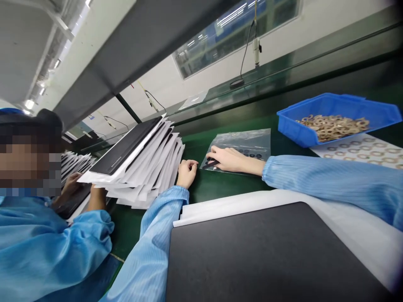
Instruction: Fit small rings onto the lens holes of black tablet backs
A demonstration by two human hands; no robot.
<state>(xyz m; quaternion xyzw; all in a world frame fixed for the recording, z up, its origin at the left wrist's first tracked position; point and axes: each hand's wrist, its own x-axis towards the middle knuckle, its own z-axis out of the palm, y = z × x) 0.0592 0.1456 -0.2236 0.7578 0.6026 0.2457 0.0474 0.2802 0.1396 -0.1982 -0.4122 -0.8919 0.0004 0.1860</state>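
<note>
My left hand (187,174) lies curled on the green bench surface (198,188), just beside a tall fanned stack of white sheets (141,165) topped by a black panel (126,147). My right hand (231,159) rests on a clear plastic bag (248,144) holding small black round pieces. A thin dark strip (210,164) runs out from under its fingers and seems pinched there. Nearer me lies a large black pad (252,256) on white sheeting (239,205), touched by neither hand.
A blue plastic tray (333,117) of tan rings stands beyond my right arm, beside a printed sheet (362,151) of rings. A co-worker (82,247) in a blue smock handles more white sheets at the left. A cable and small device (256,52) hang at the back.
</note>
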